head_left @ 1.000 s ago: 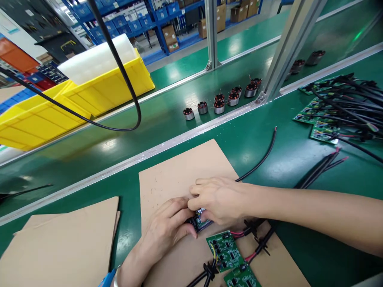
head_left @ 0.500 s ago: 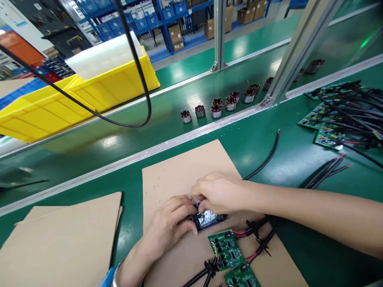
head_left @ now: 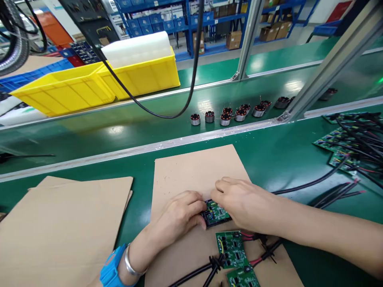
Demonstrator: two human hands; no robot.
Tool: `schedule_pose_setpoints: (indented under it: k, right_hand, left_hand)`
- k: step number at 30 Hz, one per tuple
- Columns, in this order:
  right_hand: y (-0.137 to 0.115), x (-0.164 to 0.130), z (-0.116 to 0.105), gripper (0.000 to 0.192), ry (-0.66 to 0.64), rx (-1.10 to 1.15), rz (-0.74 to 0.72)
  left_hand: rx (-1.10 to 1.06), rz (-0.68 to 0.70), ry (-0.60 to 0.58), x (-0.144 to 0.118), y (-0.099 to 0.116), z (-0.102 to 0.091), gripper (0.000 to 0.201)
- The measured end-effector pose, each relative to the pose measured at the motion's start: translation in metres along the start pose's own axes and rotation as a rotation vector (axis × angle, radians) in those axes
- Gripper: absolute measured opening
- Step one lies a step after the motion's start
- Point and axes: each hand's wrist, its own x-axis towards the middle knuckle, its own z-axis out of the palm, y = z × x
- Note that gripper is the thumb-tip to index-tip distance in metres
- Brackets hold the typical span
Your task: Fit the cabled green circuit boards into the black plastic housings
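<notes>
A small green circuit board (head_left: pixel 216 213) lies on a brown cardboard sheet (head_left: pixel 194 171). My left hand (head_left: pixel 179 213) grips its left edge between thumb and fingers. From the right, my right hand (head_left: pixel 242 201) rests fingers on its top side. Two more green circuit boards (head_left: pixel 231 248) with red and black wires attached lie just nearer to me on the same sheet. A blue watch and a silver bangle sit on my left wrist.
Another cardboard sheet (head_left: pixel 60 223) lies at the left. Several small motor stators (head_left: pixel 226 117) stand on the green conveyor belt behind a metal rail (head_left: pixel 119 153). A heap of wired boards (head_left: pixel 350 137) and loose black cables (head_left: pixel 338 195) lie at the right. Yellow bins (head_left: pixel 98 85) and a hanging black cable (head_left: pixel 185 107) are beyond.
The board between my hands now shows its green component side instead of a shiny face. My view has swung and both hands sit slightly further right.
</notes>
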Motion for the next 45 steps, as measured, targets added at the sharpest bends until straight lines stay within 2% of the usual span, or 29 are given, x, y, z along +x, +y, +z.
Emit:
schedule_pose_setpoints:
  k: [5, 11, 14, 19, 24, 26, 29, 31, 34, 37, 39, 42, 44, 45]
  right_hand:
    - [0.001, 0.000, 0.005, 0.014, -0.052, -0.031, -0.009]
    - [-0.020, 0.013, 0.005, 0.010, -0.171, -0.139, 0.063]
    - [-0.024, 0.018, 0.001, 0.010, -0.219, -0.115, 0.066]
    - [-0.011, 0.015, 0.000, 0.006, -0.149, 0.013, 0.065]
    - [-0.003, 0.013, 0.017, 0.006, -0.080, 0.115, 0.087]
    - [-0.004, 0.015, 0.022, 0.006, -0.065, 0.125, 0.097]
    - [-0.003, 0.014, 0.019, 0.003, -0.063, 0.144, 0.107]
    - [0.001, 0.010, 0.010, 0.009, -0.077, 0.147, 0.105]
    - [0.012, -0.007, -0.009, 0.025, -0.112, 0.284, 0.069]
    - [0.023, -0.029, -0.020, 0.048, -0.085, 0.489, 0.090]
    - [0.027, -0.041, -0.020, 0.053, -0.046, 0.520, 0.151]
    - [0.025, -0.050, -0.015, 0.030, -0.033, 0.450, 0.273]
    - [0.020, -0.050, -0.011, 0.012, -0.034, 0.371, 0.316]
    - [0.018, -0.048, -0.008, 0.008, -0.028, 0.333, 0.315]
  left_hand:
    - [-0.010, 0.021, 0.011, 0.001, 0.001, 0.000, 0.026]
    - [-0.018, -0.030, -0.021, 0.003, 0.000, -0.002, 0.030]
    - [-0.041, -0.036, -0.008, 0.004, 0.002, -0.003, 0.031]
    - [-0.039, -0.068, 0.044, 0.001, 0.000, -0.001, 0.038]
    - [-0.006, -0.105, 0.091, 0.001, -0.004, 0.001, 0.046]
    - [0.001, -0.113, 0.046, 0.003, 0.002, -0.005, 0.044]
    - [0.049, -0.121, -0.077, 0.008, 0.023, -0.018, 0.041]
    - [0.083, -0.100, -0.130, 0.010, 0.040, -0.024, 0.037]
    - [0.090, -0.056, -0.116, 0.011, 0.053, -0.021, 0.024]
    - [0.092, -0.023, -0.099, 0.010, 0.051, -0.011, 0.032]
    - [0.101, 0.039, -0.133, 0.010, 0.046, -0.005, 0.044]
    - [0.140, 0.119, -0.166, 0.009, 0.040, 0.000, 0.052]
    - [0.160, 0.121, -0.155, 0.008, 0.038, 0.001, 0.051]
    - [0.165, 0.116, -0.147, 0.006, 0.037, 0.002, 0.050]
